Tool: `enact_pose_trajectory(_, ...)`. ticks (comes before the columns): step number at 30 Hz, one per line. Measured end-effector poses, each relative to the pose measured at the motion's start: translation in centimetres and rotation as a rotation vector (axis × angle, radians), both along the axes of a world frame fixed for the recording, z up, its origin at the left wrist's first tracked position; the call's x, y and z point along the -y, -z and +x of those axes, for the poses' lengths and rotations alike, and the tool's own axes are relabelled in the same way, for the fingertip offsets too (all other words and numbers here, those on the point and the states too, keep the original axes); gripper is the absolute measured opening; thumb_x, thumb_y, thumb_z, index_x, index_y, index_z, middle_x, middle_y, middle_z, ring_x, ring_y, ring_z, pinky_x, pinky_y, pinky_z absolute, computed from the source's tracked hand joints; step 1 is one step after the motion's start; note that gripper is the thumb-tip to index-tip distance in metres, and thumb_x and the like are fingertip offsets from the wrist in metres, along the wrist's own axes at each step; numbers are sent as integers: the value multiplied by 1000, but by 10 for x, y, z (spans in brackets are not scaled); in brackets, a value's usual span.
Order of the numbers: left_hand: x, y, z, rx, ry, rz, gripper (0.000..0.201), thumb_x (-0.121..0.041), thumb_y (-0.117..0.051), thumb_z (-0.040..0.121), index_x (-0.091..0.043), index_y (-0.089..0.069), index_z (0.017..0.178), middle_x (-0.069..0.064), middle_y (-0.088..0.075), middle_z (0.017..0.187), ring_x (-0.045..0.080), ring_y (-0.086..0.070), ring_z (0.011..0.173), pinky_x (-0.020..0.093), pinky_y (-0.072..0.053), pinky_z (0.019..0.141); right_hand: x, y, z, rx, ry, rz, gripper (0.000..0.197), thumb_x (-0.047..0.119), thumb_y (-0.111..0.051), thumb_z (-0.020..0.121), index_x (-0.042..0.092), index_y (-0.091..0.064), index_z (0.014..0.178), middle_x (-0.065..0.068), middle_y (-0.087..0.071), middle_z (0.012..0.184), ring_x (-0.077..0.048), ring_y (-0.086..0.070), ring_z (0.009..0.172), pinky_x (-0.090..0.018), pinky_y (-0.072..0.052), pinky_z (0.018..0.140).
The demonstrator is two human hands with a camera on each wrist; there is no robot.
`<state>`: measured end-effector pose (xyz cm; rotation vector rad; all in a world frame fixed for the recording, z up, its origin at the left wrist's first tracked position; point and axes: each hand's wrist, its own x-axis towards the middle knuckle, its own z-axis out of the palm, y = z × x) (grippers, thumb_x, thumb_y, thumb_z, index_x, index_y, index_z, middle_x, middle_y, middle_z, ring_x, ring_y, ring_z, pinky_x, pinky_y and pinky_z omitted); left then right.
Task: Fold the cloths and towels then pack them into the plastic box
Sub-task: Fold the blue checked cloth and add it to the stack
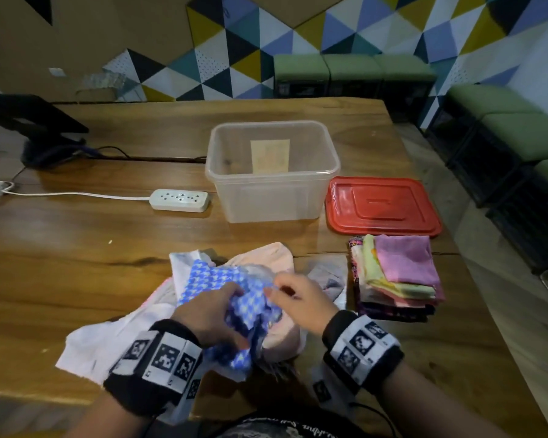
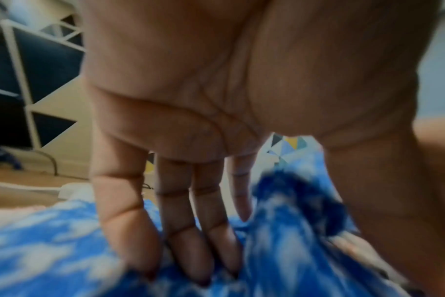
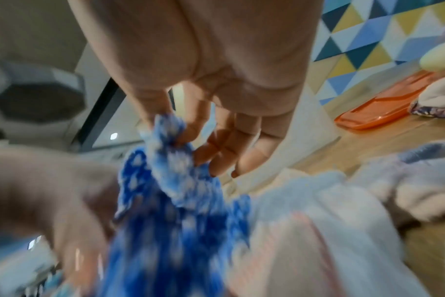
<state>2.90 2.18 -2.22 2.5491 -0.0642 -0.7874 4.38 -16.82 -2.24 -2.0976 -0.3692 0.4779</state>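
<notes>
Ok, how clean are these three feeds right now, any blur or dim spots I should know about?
Head view: dim but fairly sharp, the clear plastic box and red plastic lid read well, edges bow from the wide lens. Left wrist view: left hand fills the frame, the blue-and-white checked cloth is smeared. Right wrist view: motion blur throughout, the right hand soft.

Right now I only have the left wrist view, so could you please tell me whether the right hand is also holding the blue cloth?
Observer: Yes, the right hand pinches an edge of the blue cloth between thumb and forefinger.
Operator: Thank you. Is the plastic box ready?
Observer: The plastic box stands open beyond the pile, with no cloth in it.
Operator: And its lid?
Observer: The red lid lies flat to the box's right.
</notes>
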Motion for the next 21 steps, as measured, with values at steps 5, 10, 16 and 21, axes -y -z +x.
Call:
enact_pose_trajectory(5,6,8,18,352,-52,-1,121,-84,-64,32,-40,-26,138,1,-44,127,26,-40,121,43,-36,101,10,-50,15,-229,304,507,15,15,-56,89,13,-62,76,-2,-58,72,-2,-55,62,-19,-41,66)
enact_pose_trajectory(10,22,-13,43,241,-98,-687,126,-76,-75,37,-46,-10,141,1,-35,145,13,-35,134,44,-37,108,29,-75,32,-407,465,913,61,35,-57,81,-13,-51,118,-37,-51,122,-41,-57,100,-40,-49,87)
enact_pose_trajectory(16,52,-45,47,-171,-109,-1177,70,-51,-86,49,-10,-64,101,5,-74,93,14,-70,80,24,-55,68,51,-75,37,-432,389,926,88,59,-83,41,13,-58,111,-13,-63,104,-26,-58,90,-35,-48,82)
enact_pose_trajectory(21,50,-62,58,-205,-334,-1432,65,-19,-92,44,-8,-63,101,13,-73,87,23,-71,73,31,-58,60,65,-61,19,-384,430,651,9,4,-52,90,8,-58,85,-3,-52,65,-6,-46,52,-19,-31,53)
